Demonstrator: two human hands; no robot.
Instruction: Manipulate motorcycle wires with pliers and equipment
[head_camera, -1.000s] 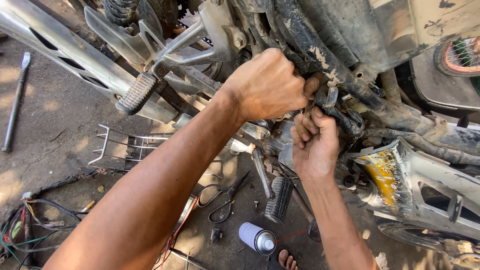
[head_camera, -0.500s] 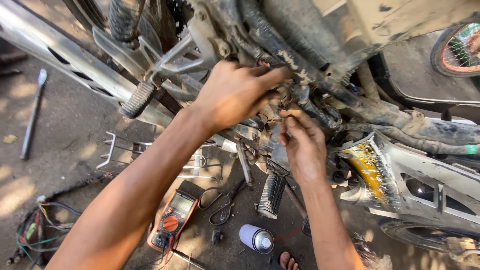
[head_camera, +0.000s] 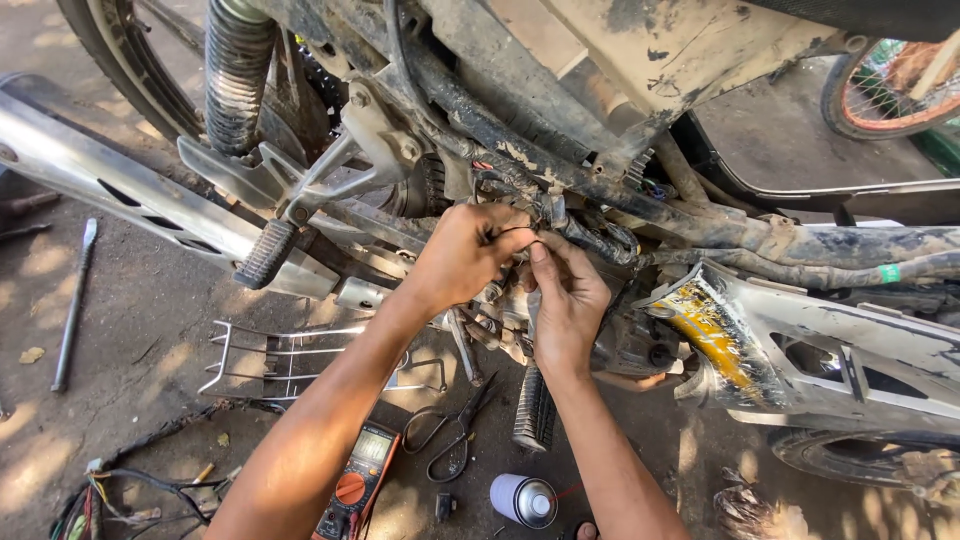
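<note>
Left hand (head_camera: 462, 255) and right hand (head_camera: 566, 300) both pinch the motorcycle's wiring (head_camera: 590, 235); a capped spray can (head_camera: 523, 499) lies below.

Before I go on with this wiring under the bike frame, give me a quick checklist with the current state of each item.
1. Both hands on the work: ok. Left hand and right hand meet at the wire bundle.
2. Wire pinched between fingertips: cannot tell, it is too small to see.
3. Multimeter nearby: ok, on the ground under the left forearm.
4. Scissors nearby: ok, lying beside the meter.
5. Spray can upright: not ok, it lies on its side.
6. Loose cables away from the hands: ok, at lower left.
</note>
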